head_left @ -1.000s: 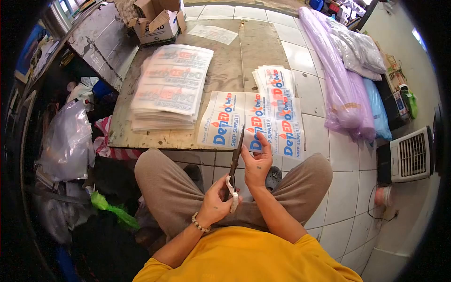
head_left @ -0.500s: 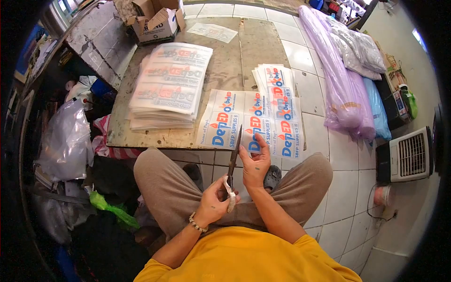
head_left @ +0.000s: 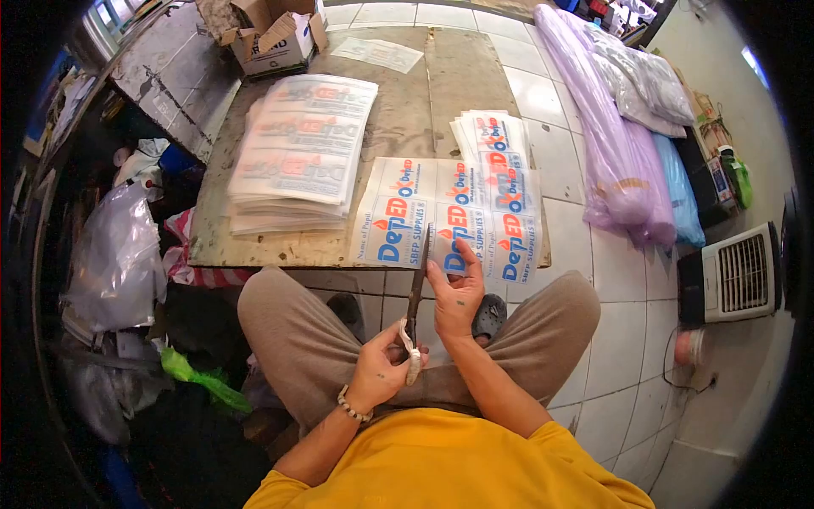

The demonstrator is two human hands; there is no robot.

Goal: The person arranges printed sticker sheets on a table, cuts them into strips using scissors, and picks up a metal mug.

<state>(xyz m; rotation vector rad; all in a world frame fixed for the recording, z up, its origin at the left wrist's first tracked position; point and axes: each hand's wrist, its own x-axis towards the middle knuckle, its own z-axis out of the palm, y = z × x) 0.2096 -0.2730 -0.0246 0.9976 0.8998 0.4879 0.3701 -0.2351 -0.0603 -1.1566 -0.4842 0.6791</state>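
My left hand (head_left: 379, 371) is wrapped around the handle of a pair of scissors (head_left: 415, 299); the handle has a whitish covering. The dark blades point away from me and reach the near edge of a printed sheet (head_left: 394, 220). This sheet bears repeated blue and red "DepED" lettering and overhangs the table's front edge. My right hand (head_left: 459, 297) pinches the sheet's near edge just right of the blades, thumb beside them and fingers on the print. Only part of the blades shows over the sheet.
A thick stack of printed sheets (head_left: 297, 153) lies left on the wooden table (head_left: 407, 102), with a smaller pile (head_left: 492, 136) at right. Behind are a single sheet (head_left: 377, 53) and an open carton (head_left: 270, 42). Purple plastic rolls (head_left: 606, 170) and an air cooler (head_left: 736, 276) stand right.
Less of the dark blade shows over the sheet than before. Both hands stay in nearly the same place, and the whole view has shifted slightly.
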